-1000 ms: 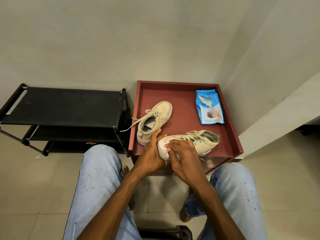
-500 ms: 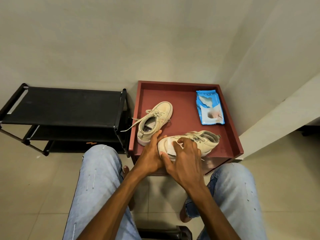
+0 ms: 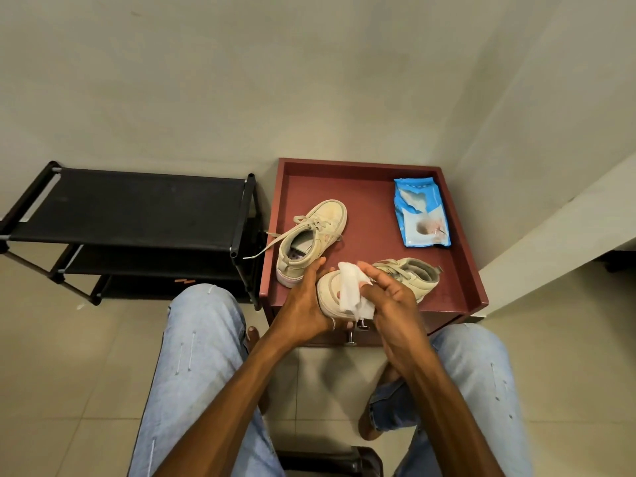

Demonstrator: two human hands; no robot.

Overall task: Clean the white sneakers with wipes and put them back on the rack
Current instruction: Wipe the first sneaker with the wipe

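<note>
Honestly, it's early days: the right hand (image 3: 392, 299) pinches a white wipe (image 3: 351, 294) onto the toe of the near sneaker (image 3: 418, 275), with the left hand (image 3: 303, 304) gripping that toe right beside it. Past the hands, the second sneaker (image 3: 316, 235) looks untouched, the wipes pack (image 3: 421, 216) sits further back, and neither shoe's on the rack (image 3: 137, 208) off left.

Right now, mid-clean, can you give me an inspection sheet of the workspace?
Surface: red table, raised rim.
Job's things: near sneaker at front edge; far sneaker upright behind it, lace trailing over the left rim; wipes pack back right; wipe against near sneaker's toe.
Clutter: nothing seen.
Hands: left hand grips near sneaker's toe; right hand holds the wipe.
Cables: nothing seen.
Surroundings: black shoe rack left of table; tiled floor.
</note>
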